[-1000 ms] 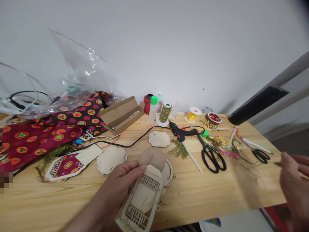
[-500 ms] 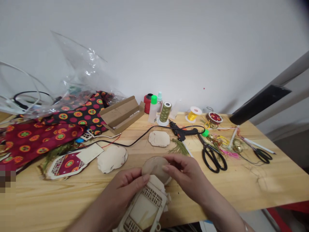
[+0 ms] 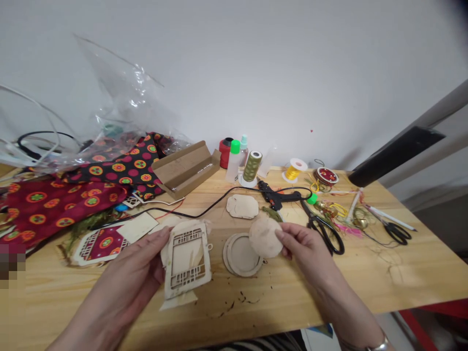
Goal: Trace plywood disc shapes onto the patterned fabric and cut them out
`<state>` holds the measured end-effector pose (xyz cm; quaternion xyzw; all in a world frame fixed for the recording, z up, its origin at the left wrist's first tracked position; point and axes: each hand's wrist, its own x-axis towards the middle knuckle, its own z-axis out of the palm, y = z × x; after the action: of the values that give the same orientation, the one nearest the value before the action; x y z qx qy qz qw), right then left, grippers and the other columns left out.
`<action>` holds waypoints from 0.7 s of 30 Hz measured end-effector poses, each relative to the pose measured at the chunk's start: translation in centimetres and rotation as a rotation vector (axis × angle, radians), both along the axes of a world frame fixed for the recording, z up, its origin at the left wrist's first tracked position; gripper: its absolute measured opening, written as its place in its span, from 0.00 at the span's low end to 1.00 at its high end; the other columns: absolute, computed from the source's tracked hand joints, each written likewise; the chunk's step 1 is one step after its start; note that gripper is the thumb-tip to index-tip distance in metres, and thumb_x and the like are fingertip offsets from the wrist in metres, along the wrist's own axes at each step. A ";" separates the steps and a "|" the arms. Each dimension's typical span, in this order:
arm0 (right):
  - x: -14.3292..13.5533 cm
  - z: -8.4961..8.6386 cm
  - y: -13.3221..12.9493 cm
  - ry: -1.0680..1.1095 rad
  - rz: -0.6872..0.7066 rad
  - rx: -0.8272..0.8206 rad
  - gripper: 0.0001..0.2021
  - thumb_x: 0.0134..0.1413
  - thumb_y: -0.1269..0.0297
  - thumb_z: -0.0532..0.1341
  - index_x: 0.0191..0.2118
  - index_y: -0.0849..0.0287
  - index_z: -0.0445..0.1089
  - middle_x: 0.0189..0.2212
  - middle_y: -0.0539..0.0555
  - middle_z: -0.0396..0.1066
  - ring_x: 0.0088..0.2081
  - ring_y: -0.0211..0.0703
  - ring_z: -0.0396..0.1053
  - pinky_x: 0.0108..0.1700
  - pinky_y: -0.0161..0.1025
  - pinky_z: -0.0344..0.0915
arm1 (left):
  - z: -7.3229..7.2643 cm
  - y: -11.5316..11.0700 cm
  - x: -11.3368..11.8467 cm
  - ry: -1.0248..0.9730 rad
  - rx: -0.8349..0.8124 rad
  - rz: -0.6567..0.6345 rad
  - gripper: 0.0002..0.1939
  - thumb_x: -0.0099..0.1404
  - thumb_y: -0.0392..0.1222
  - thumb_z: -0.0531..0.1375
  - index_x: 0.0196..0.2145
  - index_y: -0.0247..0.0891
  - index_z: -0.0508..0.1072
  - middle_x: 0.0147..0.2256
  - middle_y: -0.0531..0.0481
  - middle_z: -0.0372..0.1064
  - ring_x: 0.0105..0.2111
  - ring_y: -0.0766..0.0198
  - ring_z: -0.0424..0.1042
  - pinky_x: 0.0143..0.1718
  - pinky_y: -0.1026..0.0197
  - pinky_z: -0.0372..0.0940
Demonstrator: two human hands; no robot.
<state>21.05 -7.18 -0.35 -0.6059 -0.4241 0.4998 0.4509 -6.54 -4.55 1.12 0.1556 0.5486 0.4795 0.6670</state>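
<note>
My left hand [image 3: 146,263] grips a pale wooden frame [image 3: 187,258] with lattice cut-outs at its ends and a small loop on its right side. Pale sheet pieces show behind the frame. Between finger and thumb, my right hand [image 3: 298,243] pinches a thin round wooden disc [image 3: 266,237]. Just left of that disc, a round wooden frame [image 3: 243,258] with a raised rim and a small loop lies on the table, partly covered by it. A pale scalloped plaque [image 3: 242,206] rests farther back.
Patterned fabric [image 3: 62,204] and a cardboard box [image 3: 186,170] lie at left. Bottles, an olive thread spool [image 3: 252,166], a black glue gun [image 3: 278,195] and yellow thread [image 3: 292,171] stand or lie behind. Two scissors, black-handled [image 3: 327,234] and smaller [image 3: 397,234], lie right. A black cord crosses the table.
My hands have moved apart. The lattice frame went left and now stands more upright; the disc went right in my right hand. The round frame on the table has come into view.
</note>
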 end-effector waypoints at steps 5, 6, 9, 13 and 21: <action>-2.3 -1.4 0.0 0.093 0.056 -0.086 0.17 0.43 0.55 0.66 0.37 0.63 0.75 0.19 0.47 0.64 0.18 0.30 0.53 0.21 0.31 0.50 | -0.4 0.1 0.0 0.004 0.069 -0.050 0.07 0.57 0.27 0.60 0.32 0.33 0.77 0.32 0.43 0.79 0.28 0.59 0.77 0.26 0.62 0.74; -2.6 -1.6 0.0 0.071 0.069 -0.075 0.16 0.43 0.57 0.65 0.37 0.63 0.75 0.18 0.46 0.63 0.18 0.31 0.53 0.20 0.31 0.51 | -0.4 0.1 0.0 0.002 0.077 -0.039 0.08 0.57 0.26 0.59 0.31 0.32 0.77 0.32 0.42 0.79 0.28 0.58 0.77 0.26 0.60 0.74; -3.1 -2.1 0.1 -0.037 0.143 -0.016 0.14 0.47 0.62 0.62 0.39 0.62 0.76 0.18 0.46 0.63 0.18 0.32 0.55 0.21 0.32 0.54 | -0.5 0.1 -0.1 -0.029 0.084 -0.042 0.09 0.55 0.25 0.58 0.30 0.31 0.77 0.32 0.41 0.79 0.29 0.57 0.78 0.28 0.58 0.75; -3.3 -2.2 -0.2 -0.327 0.172 0.094 0.12 0.50 0.67 0.60 0.40 0.61 0.77 0.26 0.53 0.72 0.27 0.41 0.67 0.30 0.38 0.63 | -0.6 0.0 0.1 -0.118 0.086 -0.154 0.10 0.53 0.26 0.61 0.33 0.32 0.79 0.35 0.40 0.79 0.32 0.54 0.78 0.30 0.57 0.74; -3.9 0.0 -0.2 -0.536 0.071 0.343 0.08 0.57 0.65 0.58 0.35 0.60 0.74 0.30 0.54 0.73 0.30 0.42 0.70 0.33 0.39 0.66 | -0.1 -0.6 2.1 -0.218 0.142 -0.360 0.12 0.56 0.32 0.62 0.39 0.35 0.79 0.40 0.41 0.78 0.35 0.55 0.76 0.34 0.57 0.72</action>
<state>17.10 -7.37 -0.34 -0.6159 -0.6269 0.2590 0.4008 -4.45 -5.18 1.03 0.2449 0.4016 0.4038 0.7846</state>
